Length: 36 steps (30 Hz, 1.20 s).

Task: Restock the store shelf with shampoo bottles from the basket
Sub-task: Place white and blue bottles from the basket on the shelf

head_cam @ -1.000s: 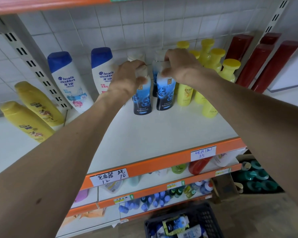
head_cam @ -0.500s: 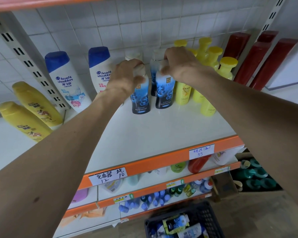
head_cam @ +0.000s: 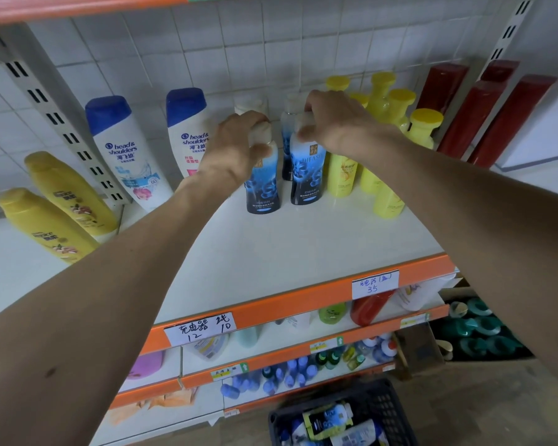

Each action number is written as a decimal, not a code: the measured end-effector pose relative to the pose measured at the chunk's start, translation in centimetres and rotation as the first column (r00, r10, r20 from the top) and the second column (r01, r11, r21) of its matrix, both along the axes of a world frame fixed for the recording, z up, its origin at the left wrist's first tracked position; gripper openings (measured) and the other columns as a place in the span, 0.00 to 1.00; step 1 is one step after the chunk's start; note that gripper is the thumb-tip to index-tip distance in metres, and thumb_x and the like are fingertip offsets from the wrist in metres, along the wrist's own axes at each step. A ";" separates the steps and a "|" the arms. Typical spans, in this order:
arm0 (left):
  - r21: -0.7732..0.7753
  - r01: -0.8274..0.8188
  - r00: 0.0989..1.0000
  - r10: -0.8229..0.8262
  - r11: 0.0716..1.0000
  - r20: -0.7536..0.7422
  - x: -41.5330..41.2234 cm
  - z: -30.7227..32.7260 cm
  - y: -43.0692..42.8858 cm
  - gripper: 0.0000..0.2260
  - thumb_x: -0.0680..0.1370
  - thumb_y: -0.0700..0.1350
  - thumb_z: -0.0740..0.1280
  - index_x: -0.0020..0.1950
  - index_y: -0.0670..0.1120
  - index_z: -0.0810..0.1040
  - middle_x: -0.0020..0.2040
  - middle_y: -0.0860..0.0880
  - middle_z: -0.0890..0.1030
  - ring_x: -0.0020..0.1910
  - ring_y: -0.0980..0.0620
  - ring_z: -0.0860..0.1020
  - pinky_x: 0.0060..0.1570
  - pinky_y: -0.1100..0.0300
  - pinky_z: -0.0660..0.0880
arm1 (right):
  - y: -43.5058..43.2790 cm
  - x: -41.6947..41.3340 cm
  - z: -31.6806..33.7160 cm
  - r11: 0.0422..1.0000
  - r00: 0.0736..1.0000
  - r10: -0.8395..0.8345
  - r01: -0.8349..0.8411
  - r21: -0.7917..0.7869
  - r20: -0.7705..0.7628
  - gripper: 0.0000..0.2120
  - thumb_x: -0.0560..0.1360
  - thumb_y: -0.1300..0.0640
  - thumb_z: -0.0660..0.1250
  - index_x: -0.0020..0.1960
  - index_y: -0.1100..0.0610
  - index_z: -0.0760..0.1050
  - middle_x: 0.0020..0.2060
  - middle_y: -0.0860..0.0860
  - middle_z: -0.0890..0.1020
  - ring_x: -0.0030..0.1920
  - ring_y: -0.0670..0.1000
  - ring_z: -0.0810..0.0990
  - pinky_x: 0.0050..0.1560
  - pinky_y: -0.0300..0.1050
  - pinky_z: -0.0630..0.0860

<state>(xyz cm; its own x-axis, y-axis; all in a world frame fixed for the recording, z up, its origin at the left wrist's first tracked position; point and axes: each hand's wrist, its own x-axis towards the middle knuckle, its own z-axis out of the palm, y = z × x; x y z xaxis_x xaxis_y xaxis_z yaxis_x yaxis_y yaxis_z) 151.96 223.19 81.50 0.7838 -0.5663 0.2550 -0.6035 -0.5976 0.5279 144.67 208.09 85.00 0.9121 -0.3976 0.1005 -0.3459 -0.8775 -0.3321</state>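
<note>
Head view: the left hand [head_cam: 236,146] grasps the pale cap of the left blue bottle [head_cam: 263,185], fingers curled round the top. The right hand [head_cam: 332,123] closes in the same way over the cap of the right blue bottle [head_cam: 306,178]. Both bottles stand upright on the shelf [head_cam: 271,246], toward its back edge, side by side and nearly touching, labels facing the front edge. Holding them by the cap probably keeps each label in sight and lets the base be slid or turned into line. A third blue bottle [head_cam: 285,140] stands behind the gap between them, so a second row appears to be forming. The yellow bottles [head_cam: 342,175] stand just beside the right blue bottle; the white bottles with blue caps [head_cam: 126,152] stand toward the left edge. The front half of the shelf carries no product. The basket [head_cam: 380,391] sits on the floor below, with further stock [head_cam: 329,420] lying inside, so the restocking looks unfinished.
</note>
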 end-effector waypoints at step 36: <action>-0.015 -0.146 0.936 0.143 0.989 0.322 -9.6 0.3 3.3 0.19 0.77 0.47 0.68 0.66 0.43 0.71 0.63 0.43 0.73 0.62 0.44 0.71 0.62 0.52 0.70 | 0.4 -10.7 -3.7 0.924 0.947 0.125 -0.002 -0.382 0.297 0.17 0.80 0.53 0.62 0.64 0.61 0.71 0.59 0.59 0.76 0.59 0.60 0.72 0.57 0.53 0.68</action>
<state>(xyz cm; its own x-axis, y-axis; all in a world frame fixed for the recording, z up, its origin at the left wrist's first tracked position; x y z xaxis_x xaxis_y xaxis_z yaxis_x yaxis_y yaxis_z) 142.36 226.50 81.79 0.7341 -0.4565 0.5027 -0.6472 -0.6945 0.3143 133.94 208.49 81.34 0.8319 -0.2171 0.5107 -0.2187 -0.9741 -0.0578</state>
